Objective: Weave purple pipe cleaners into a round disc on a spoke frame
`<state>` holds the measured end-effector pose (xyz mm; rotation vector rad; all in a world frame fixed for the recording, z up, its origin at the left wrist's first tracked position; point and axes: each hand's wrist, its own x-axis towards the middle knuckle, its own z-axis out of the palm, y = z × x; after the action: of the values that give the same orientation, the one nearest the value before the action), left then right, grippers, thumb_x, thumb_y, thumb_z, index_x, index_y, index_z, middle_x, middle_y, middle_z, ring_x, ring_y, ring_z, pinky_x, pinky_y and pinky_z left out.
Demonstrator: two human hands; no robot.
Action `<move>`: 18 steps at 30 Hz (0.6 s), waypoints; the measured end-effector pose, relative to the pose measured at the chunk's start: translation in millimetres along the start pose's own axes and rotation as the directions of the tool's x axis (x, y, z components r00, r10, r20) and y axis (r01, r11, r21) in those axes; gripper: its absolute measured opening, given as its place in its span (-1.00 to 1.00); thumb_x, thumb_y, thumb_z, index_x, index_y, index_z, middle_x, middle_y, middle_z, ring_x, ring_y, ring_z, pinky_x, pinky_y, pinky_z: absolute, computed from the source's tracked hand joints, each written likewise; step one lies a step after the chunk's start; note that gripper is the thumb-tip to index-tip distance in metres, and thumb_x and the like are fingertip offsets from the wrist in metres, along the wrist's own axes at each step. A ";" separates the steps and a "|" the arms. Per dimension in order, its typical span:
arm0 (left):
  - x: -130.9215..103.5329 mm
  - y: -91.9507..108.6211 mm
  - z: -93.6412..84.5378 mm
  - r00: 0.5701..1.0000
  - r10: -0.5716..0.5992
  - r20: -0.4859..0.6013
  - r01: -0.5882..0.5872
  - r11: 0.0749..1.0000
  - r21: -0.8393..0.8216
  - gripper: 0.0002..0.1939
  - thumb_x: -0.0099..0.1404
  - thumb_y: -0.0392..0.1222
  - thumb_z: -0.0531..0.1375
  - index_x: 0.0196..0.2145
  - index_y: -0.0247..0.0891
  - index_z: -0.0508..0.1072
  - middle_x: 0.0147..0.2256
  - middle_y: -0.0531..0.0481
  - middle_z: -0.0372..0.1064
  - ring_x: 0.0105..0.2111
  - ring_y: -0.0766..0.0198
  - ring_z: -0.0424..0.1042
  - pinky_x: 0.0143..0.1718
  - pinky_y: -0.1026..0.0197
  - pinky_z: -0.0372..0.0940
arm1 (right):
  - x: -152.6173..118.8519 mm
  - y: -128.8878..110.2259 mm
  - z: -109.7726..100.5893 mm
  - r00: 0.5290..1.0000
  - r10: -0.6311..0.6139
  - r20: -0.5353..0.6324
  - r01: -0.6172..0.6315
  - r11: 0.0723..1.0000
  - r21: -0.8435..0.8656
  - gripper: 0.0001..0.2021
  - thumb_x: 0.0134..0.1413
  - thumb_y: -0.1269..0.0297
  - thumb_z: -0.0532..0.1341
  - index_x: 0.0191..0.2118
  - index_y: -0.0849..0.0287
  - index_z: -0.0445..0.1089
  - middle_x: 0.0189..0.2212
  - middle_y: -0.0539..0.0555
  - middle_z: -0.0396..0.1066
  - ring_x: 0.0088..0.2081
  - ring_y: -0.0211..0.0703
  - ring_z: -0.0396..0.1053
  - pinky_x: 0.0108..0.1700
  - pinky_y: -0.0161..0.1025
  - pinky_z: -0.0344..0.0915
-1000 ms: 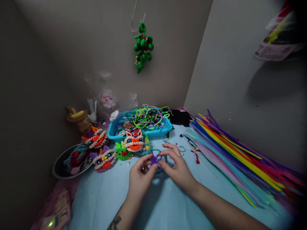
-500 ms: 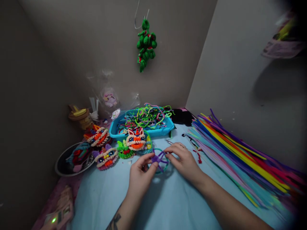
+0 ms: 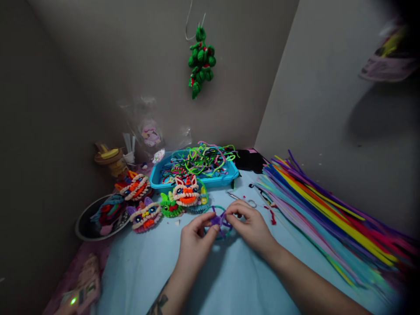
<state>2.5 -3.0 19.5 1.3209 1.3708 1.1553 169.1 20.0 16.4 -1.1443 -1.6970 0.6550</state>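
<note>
Between my hands is a pipe cleaner ring [image 3: 220,222], teal around the outside with purple spokes meeting in the middle. My left hand [image 3: 197,234] pinches its purple centre between thumb and fingers. My right hand [image 3: 251,223] is closed at the upper right of the ring, its fingertips pinching a purple spoke. The ring is held above the blue cloth. Just beyond it sit a cream and orange pipe cleaner lion head [image 3: 186,191] and a green pipe cleaner figure [image 3: 170,206]. Scissors [image 3: 251,202] lie behind my right hand.
A blue tray [image 3: 193,181] of tangled pipe cleaner pieces stands at the back. Long coloured pipe cleaners [image 3: 328,210] lie on the right. To the left are another lion head [image 3: 146,215] and a metal bowl [image 3: 83,229]. A green ornament [image 3: 201,61] hangs above.
My right hand has shifted slightly, its fingertips now closer to the ring's purple centre. More of the scissors shows behind it. My left hand keeps its pinch.
</note>
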 end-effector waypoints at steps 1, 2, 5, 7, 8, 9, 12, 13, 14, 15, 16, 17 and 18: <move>0.2 0.1 -0.4 1.000 0.005 -0.011 -0.005 1.000 0.007 -0.65 0.02 -0.15 0.28 -0.22 -0.34 0.56 -0.49 -0.03 0.45 -0.58 0.35 0.22 -0.52 0.30 0.14 | 0.4 1.0 0.5 0.999 0.031 0.011 -0.031 0.999 0.008 -0.91 0.00 0.35 0.20 -0.48 0.13 0.43 -0.44 0.03 0.34 -0.32 -0.15 0.36 -0.22 -0.20 0.29; 0.5 -0.1 -0.9 1.000 0.010 -0.023 -0.010 1.000 0.012 -0.66 0.02 -0.15 0.28 -0.22 -0.34 0.56 -0.49 -0.03 0.45 -0.59 0.36 0.21 -0.53 0.30 0.14 | 0.9 2.5 0.6 0.998 0.059 0.028 -0.060 0.998 0.016 -0.91 -0.02 0.33 0.22 -0.48 0.13 0.44 -0.39 0.04 0.34 -0.28 -0.13 0.36 -0.16 -0.18 0.29; 2.0 -1.9 -2.8 0.998 0.020 -0.059 -0.018 1.000 0.022 -0.66 0.02 -0.14 0.29 -0.22 -0.33 0.56 -0.49 -0.02 0.45 -0.60 0.37 0.18 -0.55 0.31 0.13 | 1.7 8.1 -0.8 0.985 0.124 0.121 -0.131 0.990 0.057 -0.89 -0.03 0.27 0.24 -0.48 0.14 0.47 -0.19 0.12 0.33 -0.09 -0.04 0.35 0.02 -0.05 0.23; 2.8 -3.3 -3.6 0.997 0.021 -0.076 -0.020 1.000 0.015 -0.65 0.03 -0.14 0.30 -0.21 -0.32 0.55 -0.48 -0.03 0.45 -0.60 0.37 0.19 -0.55 0.31 0.14 | 1.3 10.8 -1.7 0.971 0.140 0.195 -0.162 0.982 0.099 -0.88 0.00 0.26 0.22 -0.47 0.14 0.46 -0.04 0.16 0.29 0.05 0.02 0.28 0.11 0.02 0.15; 3.1 -3.8 -3.8 0.997 0.019 -0.081 -0.019 1.000 0.007 -0.65 0.03 -0.13 0.29 -0.20 -0.32 0.55 -0.47 -0.03 0.46 -0.59 0.37 0.20 -0.54 0.31 0.15 | 0.6 11.4 -1.8 0.964 0.140 0.227 -0.171 0.978 0.120 -0.90 0.00 0.28 0.22 -0.45 0.14 0.45 0.01 0.17 0.27 0.10 0.04 0.23 0.13 0.04 0.12; 3.2 -4.1 -3.7 0.996 0.013 -0.086 -0.014 1.000 -0.002 -0.64 0.04 -0.13 0.29 -0.19 -0.32 0.54 -0.46 -0.03 0.46 -0.58 0.37 0.21 -0.53 0.31 0.15 | -0.2 11.4 -1.5 0.958 0.136 0.252 -0.175 0.975 0.138 -0.94 -0.01 0.29 0.23 -0.42 0.13 0.44 0.05 0.17 0.24 0.13 0.05 0.20 0.15 0.06 0.09; 3.2 -4.9 -2.8 0.996 -0.016 -0.084 0.013 0.999 -0.035 -0.63 0.05 -0.13 0.29 -0.17 -0.34 0.53 -0.45 -0.03 0.46 -0.57 0.37 0.22 -0.53 0.31 0.15 | -3.1 8.3 1.6 0.950 0.135 0.283 -0.186 0.969 0.163 -0.87 -0.12 0.37 0.28 -0.36 0.12 0.36 0.11 0.17 0.19 0.18 0.06 0.14 0.18 0.06 0.04; 3.2 -5.3 -2.3 0.997 -0.023 -0.077 0.020 0.999 -0.044 -0.63 0.05 -0.13 0.29 -0.17 -0.34 0.52 -0.45 -0.03 0.45 -0.57 0.36 0.23 -0.52 0.31 0.15 | -4.0 6.7 3.2 0.951 0.144 0.274 -0.192 0.969 0.156 -0.85 -0.14 0.38 0.29 -0.37 0.12 0.33 0.11 0.17 0.18 0.18 0.05 0.14 0.18 0.06 0.05; 3.1 -5.9 -1.9 0.997 -0.027 -0.068 0.023 0.998 -0.051 -0.62 0.05 -0.14 0.28 -0.16 -0.35 0.52 -0.45 -0.03 0.45 -0.56 0.36 0.23 -0.51 0.31 0.16 | -4.7 5.1 5.0 0.954 0.154 0.259 -0.195 0.970 0.142 -0.85 -0.13 0.39 0.28 -0.39 0.12 0.30 0.10 0.17 0.19 0.17 0.04 0.15 0.17 0.04 0.05; 3.1 -6.7 -1.6 0.998 -0.027 -0.057 0.024 0.998 -0.057 -0.62 0.06 -0.14 0.28 -0.16 -0.35 0.51 -0.45 -0.02 0.44 -0.55 0.36 0.24 -0.50 0.31 0.17 | -5.2 3.8 6.7 0.958 0.159 0.238 -0.192 0.974 0.123 -0.86 -0.12 0.38 0.28 -0.41 0.13 0.28 0.08 0.17 0.20 0.16 0.03 0.16 0.17 0.03 0.06; 3.0 -7.7 -1.4 0.999 -0.025 -0.047 0.022 0.998 -0.060 -0.62 0.07 -0.14 0.28 -0.15 -0.35 0.50 -0.45 -0.02 0.44 -0.54 0.35 0.25 -0.49 0.31 0.18 | -5.6 2.8 8.4 0.963 0.156 0.218 -0.182 0.978 0.103 -0.87 -0.10 0.37 0.27 -0.43 0.13 0.26 0.06 0.16 0.22 0.15 0.03 0.17 0.16 0.02 0.07; 3.1 -8.6 -1.4 0.999 -0.022 -0.040 0.020 0.998 -0.062 -0.61 0.07 -0.13 0.28 -0.14 -0.35 0.50 -0.45 -0.03 0.44 -0.53 0.35 0.26 -0.49 0.31 0.18 | -6.0 2.4 10.0 0.969 0.147 0.198 -0.167 0.982 0.084 -0.87 -0.08 0.35 0.26 -0.44 0.13 0.25 0.04 0.16 0.23 0.14 0.02 0.17 0.15 0.02 0.09; 3.1 -9.4 -1.5 0.999 -0.021 -0.035 0.019 0.998 -0.065 -0.61 0.08 -0.12 0.27 -0.13 -0.35 0.49 -0.45 -0.03 0.45 -0.53 0.35 0.26 -0.48 0.30 0.19 | -6.3 2.5 11.3 0.974 0.132 0.182 -0.147 0.987 0.069 -0.87 -0.06 0.34 0.26 -0.45 0.13 0.25 0.02 0.15 0.25 0.13 0.02 0.18 0.14 0.01 0.10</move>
<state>-0.8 0.1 10.5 1.2435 1.3583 1.2050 160.5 16.2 7.2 -1.1837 -1.7309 0.9300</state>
